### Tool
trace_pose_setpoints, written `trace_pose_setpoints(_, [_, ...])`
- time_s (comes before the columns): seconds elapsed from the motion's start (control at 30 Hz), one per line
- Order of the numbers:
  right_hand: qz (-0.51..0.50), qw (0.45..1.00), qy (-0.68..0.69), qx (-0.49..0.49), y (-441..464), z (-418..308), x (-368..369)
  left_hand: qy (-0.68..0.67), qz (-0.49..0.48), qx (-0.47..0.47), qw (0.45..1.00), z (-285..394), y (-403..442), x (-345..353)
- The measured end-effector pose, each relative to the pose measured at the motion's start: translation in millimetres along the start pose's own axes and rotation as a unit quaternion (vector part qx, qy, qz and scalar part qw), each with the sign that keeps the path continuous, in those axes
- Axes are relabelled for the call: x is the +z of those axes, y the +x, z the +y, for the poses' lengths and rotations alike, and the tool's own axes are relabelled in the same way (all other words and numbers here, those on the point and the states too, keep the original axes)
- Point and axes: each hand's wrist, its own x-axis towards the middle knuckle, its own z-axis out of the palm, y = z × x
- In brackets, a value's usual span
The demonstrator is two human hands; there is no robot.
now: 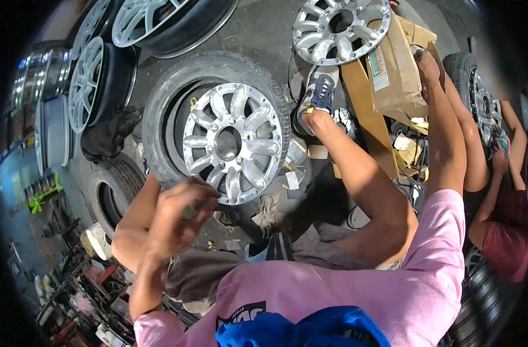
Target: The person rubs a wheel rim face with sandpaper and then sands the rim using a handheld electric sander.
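My left hand (186, 215) is closed, fingers bent, beside the lower left rim of a silver multi-spoke wheel face (267, 147); a small greyish patch shows at the fingers, too blurred to name. The wheel face lies on a tyre (164, 87) on the floor, with dull, whitish marks on its spokes. On the right, my outstretched right hand (429, 68) is at the opening of a cardboard box (397, 87). Its fingertips are partly hidden there, and what they touch is unclear.
A second silver wheel face (320, 48) stands beside the box. White-spoked wheels (85, 87) are at the upper left, a smaller tyre (122, 179) below them. Cloth (268, 214) and paper scraps lie between my legs. Another person (507, 243) works at the far right beside a wheel.
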Motion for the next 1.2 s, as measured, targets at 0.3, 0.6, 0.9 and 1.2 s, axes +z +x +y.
trace_pose_setpoints(0.3, [0.122,0.978,-0.046,-0.162,-81.4,-79.9,-126.4,0.038,-0.096,0.036,0.994,-54.1,-56.3,112.1])
trace_pose_setpoints(0.6, [0.040,0.998,-0.032,0.039,-126.5,-102.9,-194.2,0.083,-0.080,0.002,0.993,-71.3,-92.6,136.9])
trace_pose_setpoints(0.9, [0.170,0.985,0.032,0.019,-181.7,-145.4,-255.7,0.048,-0.059,0.005,0.997,-120.5,-111.1,169.7])
trace_pose_setpoints(1.2, [0.040,0.959,0.259,-0.112,-349.7,-286.2,-203.2,0.013,-0.089,0.007,0.996,-98.3,-91.5,160.5])
